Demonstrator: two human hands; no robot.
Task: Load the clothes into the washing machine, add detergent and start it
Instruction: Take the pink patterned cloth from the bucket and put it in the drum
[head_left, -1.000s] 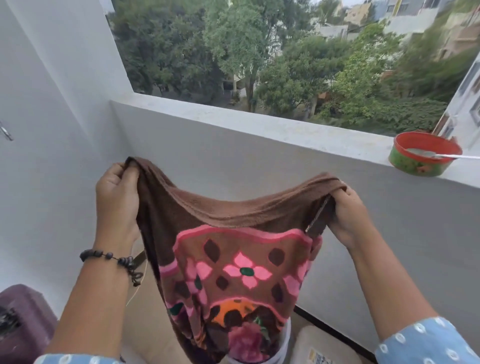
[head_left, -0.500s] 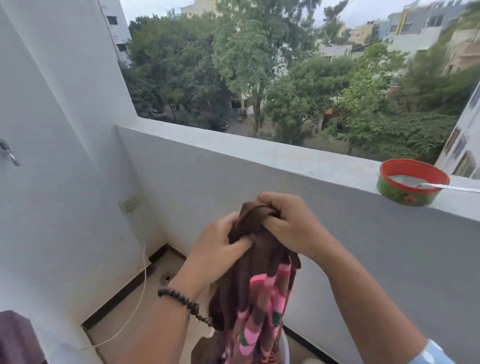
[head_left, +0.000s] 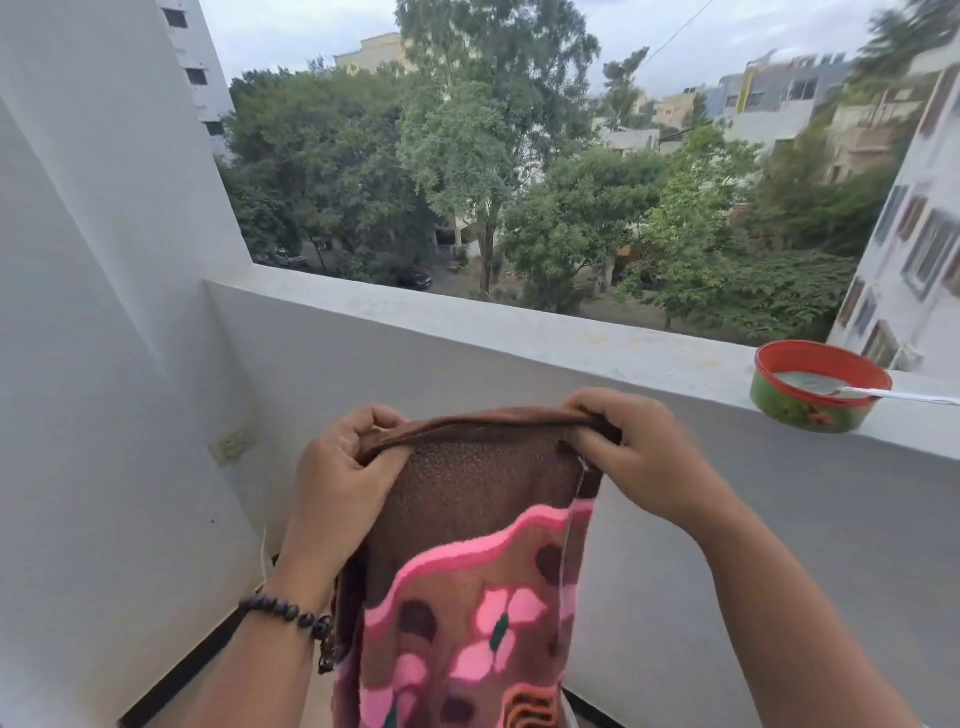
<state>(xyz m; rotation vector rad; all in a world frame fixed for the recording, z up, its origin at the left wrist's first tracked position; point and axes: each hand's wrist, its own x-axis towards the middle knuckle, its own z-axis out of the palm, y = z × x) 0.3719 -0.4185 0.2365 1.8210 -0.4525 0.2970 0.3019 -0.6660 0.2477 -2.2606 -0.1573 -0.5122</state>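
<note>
towel (head_left: 483, 561) in brown with pink flowers hung in front of the person, held up by its top edge over the balcony floor (head_left: 176, 691). left hand (head_left: 337, 483) had its fingers curled round the left corner of that edge, thumb pressed on the cloth; right hand (head_left: 628, 452) pinched the right corner, fingers folded over the hem. both were closed on the fabric, the two hands fairly near each other, so the towel fell in a narrow doubled drape down out of the bottom of the view. on the far parapet ledge (head_left: 571, 338), well to the right, sat a red-rimmed green bowl (head_left: 815, 389) with a pale spoon (head_left: 904, 395) resting in it; what it held could not be told. a wall socket (head_left: 234, 444) showed on the left wall.

no washing machine was in view, so by my reading the loading was barely under way: this one piece was in hand and not yet in the drum. detergent and starting the machine looked to be all left to do.
</note>
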